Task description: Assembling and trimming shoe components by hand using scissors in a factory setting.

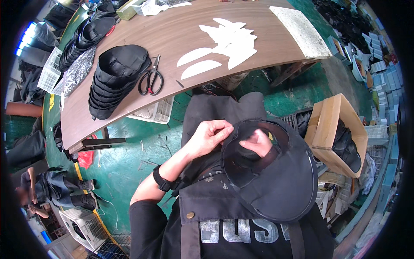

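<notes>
A black cap [276, 181] with a broad, stiff brim lies over my lap and chest, its round opening turned up. My left hand [211, 134] pinches the left rim of that opening between thumb and fingers. Inside the opening shows my right hand [260, 143], closed on the cap's inner band, its thumb pointing left. The brim hides my right wrist and forearm. A dark apron [207, 203] lies beneath the cap.
On the brown table [142, 32] ahead are a stack of black caps [116, 82], black-handled scissors [151, 81], white crescent-shaped pieces [233, 41] and a pale board [300, 31]. An open cardboard box [336, 134] stands at right. Another person [56, 187] is at lower left.
</notes>
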